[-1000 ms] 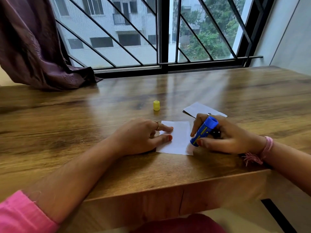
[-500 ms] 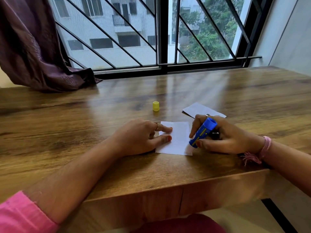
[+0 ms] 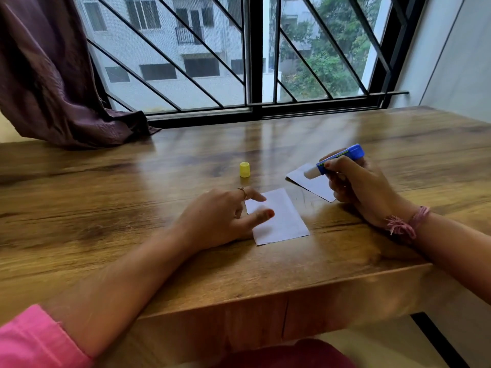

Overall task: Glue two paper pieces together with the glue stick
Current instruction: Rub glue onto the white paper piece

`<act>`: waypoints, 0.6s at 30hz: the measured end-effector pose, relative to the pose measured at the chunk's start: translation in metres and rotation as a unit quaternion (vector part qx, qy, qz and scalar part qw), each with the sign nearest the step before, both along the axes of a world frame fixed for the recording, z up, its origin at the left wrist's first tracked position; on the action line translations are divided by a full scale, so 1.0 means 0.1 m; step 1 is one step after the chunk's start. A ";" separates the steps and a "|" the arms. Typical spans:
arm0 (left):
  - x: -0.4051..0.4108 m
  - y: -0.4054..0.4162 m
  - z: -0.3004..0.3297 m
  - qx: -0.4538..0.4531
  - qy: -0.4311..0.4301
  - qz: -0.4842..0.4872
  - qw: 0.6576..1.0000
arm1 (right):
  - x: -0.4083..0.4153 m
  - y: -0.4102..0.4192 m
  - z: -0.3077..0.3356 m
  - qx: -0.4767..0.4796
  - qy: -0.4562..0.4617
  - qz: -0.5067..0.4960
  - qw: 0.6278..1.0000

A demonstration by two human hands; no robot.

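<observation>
A white paper piece [image 3: 284,221] lies flat near the table's front edge. My left hand [image 3: 220,216] rests on its left side, index finger and thumb spread on the sheet. A second white paper piece [image 3: 313,184] lies farther back to the right. My right hand [image 3: 358,184] is raised over that sheet's right end and grips the blue glue stick [image 3: 337,162], held nearly level with its white glue tip pointing left above the second paper. The stick's yellow cap [image 3: 244,170] stands upright on the table behind the first paper.
The wooden table [image 3: 132,208] runs back to a barred window [image 3: 249,54]. A dark purple curtain [image 3: 53,83] drapes onto the table's far left corner. A grey wall [image 3: 457,49] closes the right side. The table's front edge passes just below my forearms.
My right hand has lifted the glue stick off the near paper and carried it back and to the right, over the second paper. My left hand stays on the near paper.
</observation>
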State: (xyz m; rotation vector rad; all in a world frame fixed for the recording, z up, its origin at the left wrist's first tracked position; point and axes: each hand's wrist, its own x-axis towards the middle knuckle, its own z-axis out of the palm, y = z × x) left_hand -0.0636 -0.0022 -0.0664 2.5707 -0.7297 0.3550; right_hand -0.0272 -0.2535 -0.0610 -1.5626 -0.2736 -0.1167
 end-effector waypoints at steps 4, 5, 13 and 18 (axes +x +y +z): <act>0.01 0.05 0.08 -0.034 -0.043 -0.038 0.998 | -0.01 -0.01 0.01 0.006 -0.001 0.005 1.000; 0.00 0.07 0.11 -0.012 -0.057 -0.058 0.997 | -0.02 -0.01 0.00 0.005 -0.003 0.007 1.000; 0.01 0.18 0.16 0.120 -0.032 -0.158 0.979 | -0.10 0.00 0.05 0.010 -0.002 -0.010 1.000; -0.02 0.16 0.16 0.136 0.016 -0.147 0.980 | -0.13 -0.02 0.04 0.003 0.003 -0.012 1.000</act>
